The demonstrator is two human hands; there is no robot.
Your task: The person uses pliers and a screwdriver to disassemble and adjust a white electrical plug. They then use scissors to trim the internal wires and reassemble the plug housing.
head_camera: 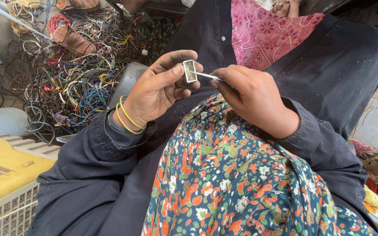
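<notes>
Both hands met above my lap. My left hand [160, 87] was curled most of the way closed, thumb and fingers pinching a small rectangular metal piece [190, 71] by its edges and holding it upright with its hollow face turned toward me. My right hand [252, 98] was closed tight around a thin metal tool [207, 76], whose tip touched the lower part of the metal piece; the handle end was hidden inside my fist. Two yellow bangles [127, 117] sat on my left wrist, just above the cuff of my dark sleeve [88, 153].

Nearest to me, a flowered cloth [232, 183] in green, orange and white covered my lap, under both hands. At the lower left corner stood a yellow plastic crate [5, 170] with a white grid side. Beyond my left hand, a grey curved object [127, 81] showed, and I could not tell what it was. Farther back on the ground lay a big tangle of coloured wires [75, 74], with a sandal [68, 37] resting on top of it. Past my hands, a pink patterned cloth [263, 35] showed between the dark folds of my clothing.
</notes>
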